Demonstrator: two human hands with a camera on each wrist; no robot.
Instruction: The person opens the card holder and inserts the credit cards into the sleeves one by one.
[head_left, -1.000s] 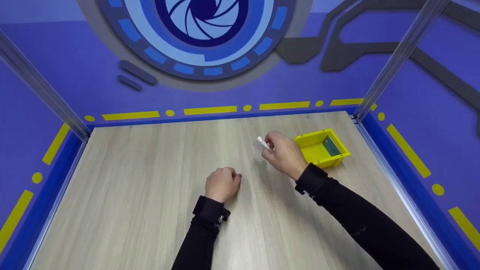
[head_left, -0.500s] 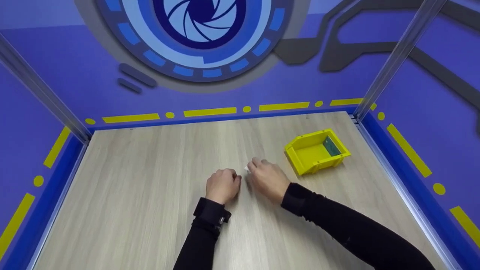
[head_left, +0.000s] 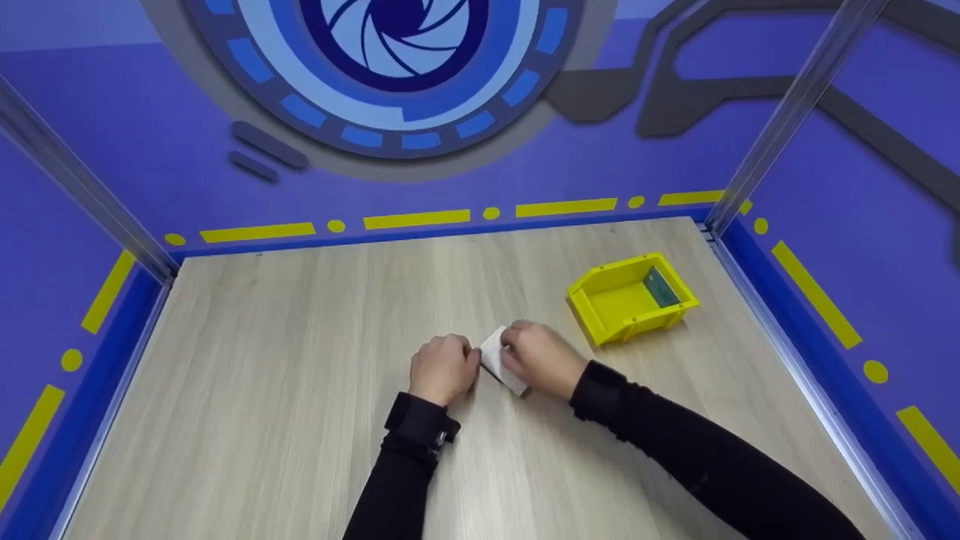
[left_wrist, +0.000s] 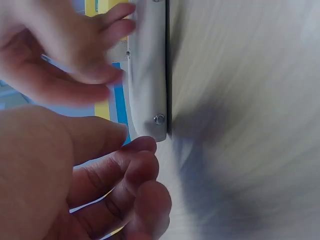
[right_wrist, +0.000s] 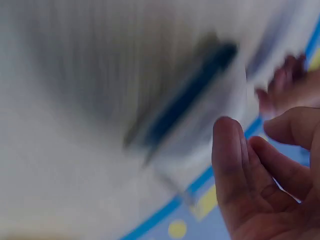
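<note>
A small flat white case (head_left: 493, 351) lies on the wooden tabletop (head_left: 300, 360) between the two hands. Rounded edges and round metal studs show on it in the left wrist view; a dark blue side appears, blurred, in the right wrist view. My left hand (head_left: 442, 367) rests just left of the case, fingers loosely bent, with the index fingertip close to its corner; contact cannot be told. At the other side, my right hand (head_left: 546, 358) is over the case's edge. Its thumb and fingers stand apart in the right wrist view, with nothing between them.
A yellow open-front bin (head_left: 616, 322) stands at the right rear, with a dark green panel (head_left: 660, 287) against its inner end. Blue printed walls (head_left: 420, 191) enclose the table at the back and both sides, with metal posts at the corners.
My right hand has brought the white case from beside the yellow bin down to the table near my left hand, and its fingers have parted from it. The left hand has stayed nearly still.
</note>
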